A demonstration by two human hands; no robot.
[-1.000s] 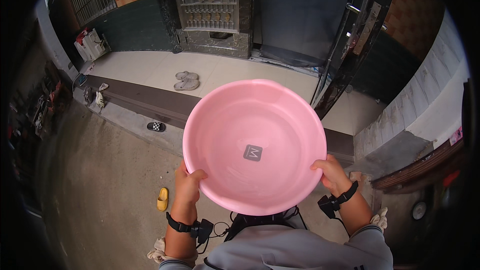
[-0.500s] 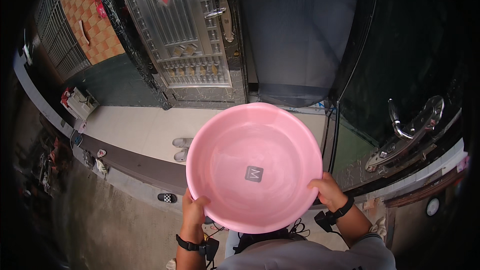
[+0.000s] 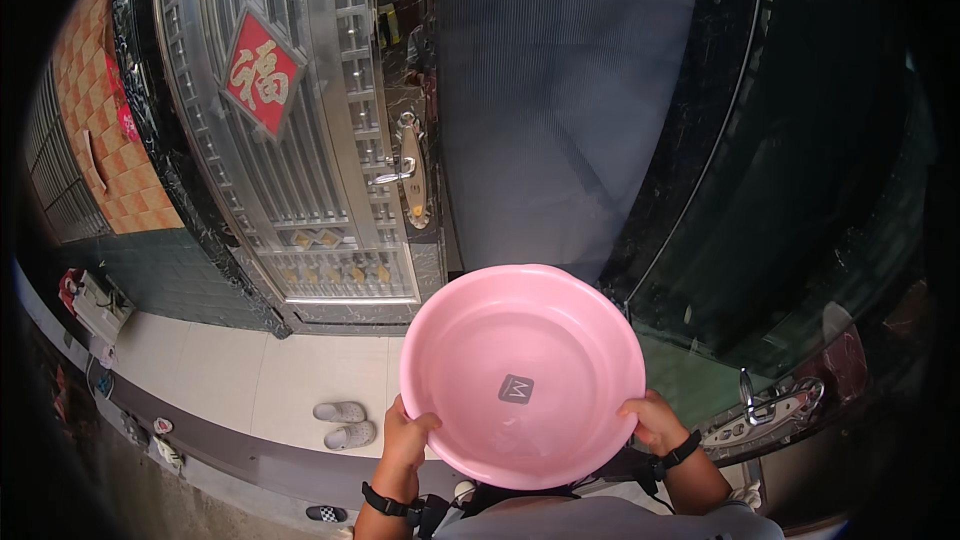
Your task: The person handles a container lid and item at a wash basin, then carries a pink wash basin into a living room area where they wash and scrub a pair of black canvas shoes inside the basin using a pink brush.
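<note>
A round pink plastic basin [image 3: 470, 340] is held in front of my body, its open top facing up. Only a grey square label shows on its bottom; I cannot tell whether there is water in it. My left hand [image 3: 405, 437] grips the rim at the lower left, thumb over the edge. On the right side of the rim, my right hand [image 3: 655, 423] holds on the same way. The fingers of both hands are hidden under the basin. Each wrist wears a black strap.
Ahead stands a metal door [image 3: 300, 180] with a red diamond sign, beside a dark mesh curtain [image 3: 560, 110] in the doorway. An open dark door leaf [image 3: 790, 240] is at right. Grey clogs [image 3: 345, 424] sit on the tiled step [image 3: 220, 370]; a checkered slipper [image 3: 326, 514] lies below.
I am closer to the doorway, and the view has tilted up. The curtain and door fill more of the picture. Both hands keep their hold on the basin.
</note>
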